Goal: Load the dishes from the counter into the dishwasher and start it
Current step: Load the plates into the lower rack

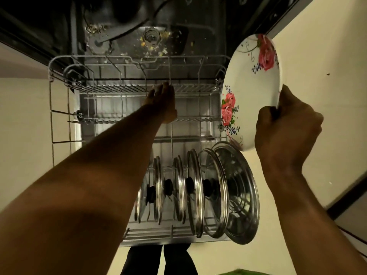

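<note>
The right hand (pixel 286 132) pinches the floral plate (pixel 252 92) by its rim, above the right edge of the rack (pixel 111 89). The left hand (pixel 162 102), fingers straight, touches a far-edge tine. Slot the plate upright between 2 tines (clear of the lids (pixel 195 187)).

White rose-print plate (pixel 252 86) tilted on edge, right of pulled-out rack (pixel 111 88); glass lids (pixel 195 193), steel plate (pixel 241 195) upright in rack.

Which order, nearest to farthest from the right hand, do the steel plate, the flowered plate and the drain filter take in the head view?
1. flowered plate: held by its rim in the right hand.
2. steel plate: right end of the rack, just below that hand.
3. drain filter: far back inside the dishwasher.
</note>
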Demonstrator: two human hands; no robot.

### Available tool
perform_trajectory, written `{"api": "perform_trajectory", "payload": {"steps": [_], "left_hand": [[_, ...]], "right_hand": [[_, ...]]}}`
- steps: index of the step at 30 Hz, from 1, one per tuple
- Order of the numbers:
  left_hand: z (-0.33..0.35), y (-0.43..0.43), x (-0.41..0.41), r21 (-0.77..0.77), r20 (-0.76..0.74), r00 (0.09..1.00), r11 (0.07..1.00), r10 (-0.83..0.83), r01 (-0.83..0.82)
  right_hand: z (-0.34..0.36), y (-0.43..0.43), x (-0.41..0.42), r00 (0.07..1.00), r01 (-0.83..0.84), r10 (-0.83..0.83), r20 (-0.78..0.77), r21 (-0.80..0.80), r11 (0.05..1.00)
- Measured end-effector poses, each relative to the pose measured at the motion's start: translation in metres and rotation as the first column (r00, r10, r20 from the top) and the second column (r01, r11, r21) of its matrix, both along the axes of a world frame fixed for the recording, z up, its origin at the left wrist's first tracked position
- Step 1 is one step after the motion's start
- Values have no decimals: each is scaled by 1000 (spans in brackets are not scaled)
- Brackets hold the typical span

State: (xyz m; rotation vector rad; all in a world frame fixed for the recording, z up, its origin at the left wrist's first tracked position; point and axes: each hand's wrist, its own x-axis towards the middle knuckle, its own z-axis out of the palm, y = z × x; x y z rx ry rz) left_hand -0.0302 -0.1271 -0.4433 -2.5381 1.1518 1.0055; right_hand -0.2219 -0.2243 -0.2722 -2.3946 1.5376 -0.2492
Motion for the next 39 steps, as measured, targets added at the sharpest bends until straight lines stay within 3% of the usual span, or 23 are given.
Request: {"api": "perform_trajectory", "payload": {"steps": [12, 20, 32, 39], "left_hand": [[8, -3, 11, 31, 11, 997, 996, -80, 79], [8, -2, 12, 7, -15, 997, 998, -69, 69], [20, -3, -2, 99, -14, 999, 995, -32, 33], [50, 16, -36, -98, 40, 994, 989, -104, 107]], "right_hand": [[-24, -10, 16, 998, 28, -21, -64, 107, 994], [-31, -24, 34, 993, 21, -6, -114, 136, 991], [-26, -26, 34, 976, 88, -52, -209, 165, 982], [-26, -12, 36, 962, 83, -33, -272, 175, 981]]}}
